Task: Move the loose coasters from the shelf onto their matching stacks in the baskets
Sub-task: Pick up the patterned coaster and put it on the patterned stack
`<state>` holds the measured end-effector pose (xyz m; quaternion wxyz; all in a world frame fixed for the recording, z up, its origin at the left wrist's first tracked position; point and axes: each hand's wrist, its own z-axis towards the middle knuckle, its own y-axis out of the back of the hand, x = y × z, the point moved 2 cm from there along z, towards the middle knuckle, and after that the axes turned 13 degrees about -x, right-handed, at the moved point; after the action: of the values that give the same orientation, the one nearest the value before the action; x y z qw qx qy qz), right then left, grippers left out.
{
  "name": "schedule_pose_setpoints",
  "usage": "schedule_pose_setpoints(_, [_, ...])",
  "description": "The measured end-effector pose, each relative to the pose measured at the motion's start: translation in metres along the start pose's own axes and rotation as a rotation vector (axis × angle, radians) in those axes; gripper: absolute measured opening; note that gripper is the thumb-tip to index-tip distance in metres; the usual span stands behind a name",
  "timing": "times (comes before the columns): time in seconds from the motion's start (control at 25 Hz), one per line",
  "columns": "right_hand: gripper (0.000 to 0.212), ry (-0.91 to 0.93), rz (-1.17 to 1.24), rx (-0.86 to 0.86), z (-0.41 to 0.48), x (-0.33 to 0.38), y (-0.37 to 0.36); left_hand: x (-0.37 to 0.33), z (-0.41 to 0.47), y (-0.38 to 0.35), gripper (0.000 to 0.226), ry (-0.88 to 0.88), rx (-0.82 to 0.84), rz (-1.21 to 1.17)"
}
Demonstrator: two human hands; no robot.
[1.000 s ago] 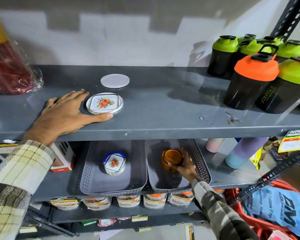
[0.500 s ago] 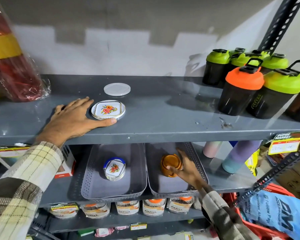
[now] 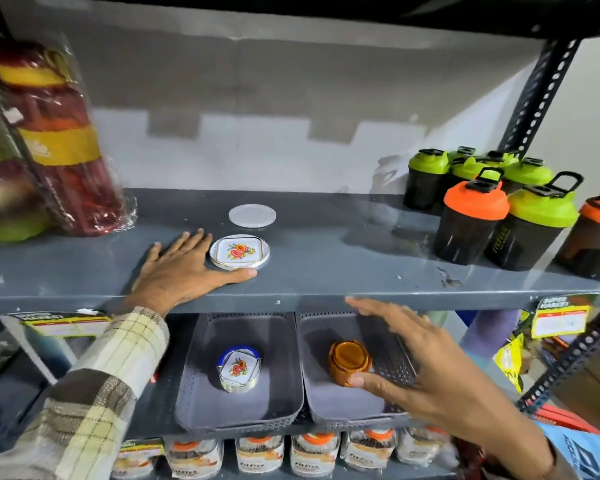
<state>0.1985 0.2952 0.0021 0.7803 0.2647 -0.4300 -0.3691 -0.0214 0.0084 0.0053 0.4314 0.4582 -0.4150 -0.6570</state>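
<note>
A floral white coaster [image 3: 239, 251] lies on the grey shelf [image 3: 326, 265]. My left hand [image 3: 181, 271] rests flat beside it, fingers spread, thumb touching its front edge. A plain white round coaster [image 3: 252, 215] lies behind it. Below, the left grey basket [image 3: 194, 393] holds a stack of floral coasters [image 3: 239, 368]. The right grey basket [image 3: 326, 403] holds an orange coaster stack [image 3: 349, 362]. My right hand [image 3: 423, 368] hovers open in front of the right basket, thumb near the orange stack, holding nothing.
Shaker bottles [image 3: 475, 216] with green and orange lids crowd the shelf's right end. A plastic-wrapped bundle of red and yellow ware [image 3: 56, 143] stands at the left. Jars [image 3: 257, 455] line the shelf under the baskets. A perforated upright [image 3: 541, 95] rises at the right.
My right hand has drawn back out of the right basket and risen toward me, leaving the orange stack there. The left hand stays by the floral coaster. The camera has tilted up.
</note>
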Motion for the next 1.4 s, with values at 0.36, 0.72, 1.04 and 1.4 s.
schedule_pose_setpoints(0.36, [0.079, 0.092, 0.187, -0.18, 0.117, 0.049, -0.039, 0.0, 0.001, 0.002, 0.161, -0.019, -0.006, 0.014])
schedule_pose_setpoints(0.72, [0.11, -0.229, -0.015, 0.028, 0.216, 0.039, -0.13, 0.001, 0.002, 0.002, 0.158, -0.013, -0.001, 0.013])
schedule_pose_setpoints(1.04, [0.11, -0.198, 0.017, 0.011, 0.217, 0.035, -0.129, 0.003, 0.003, 0.0, 0.147, -0.012, 0.008, 0.011])
schedule_pose_setpoints(1.4, [0.128, 0.055, 0.042, -0.406, 0.167, 0.076, -0.041, 0.003, 0.003, 0.002, 0.145, -0.024, 0.013, 0.013])
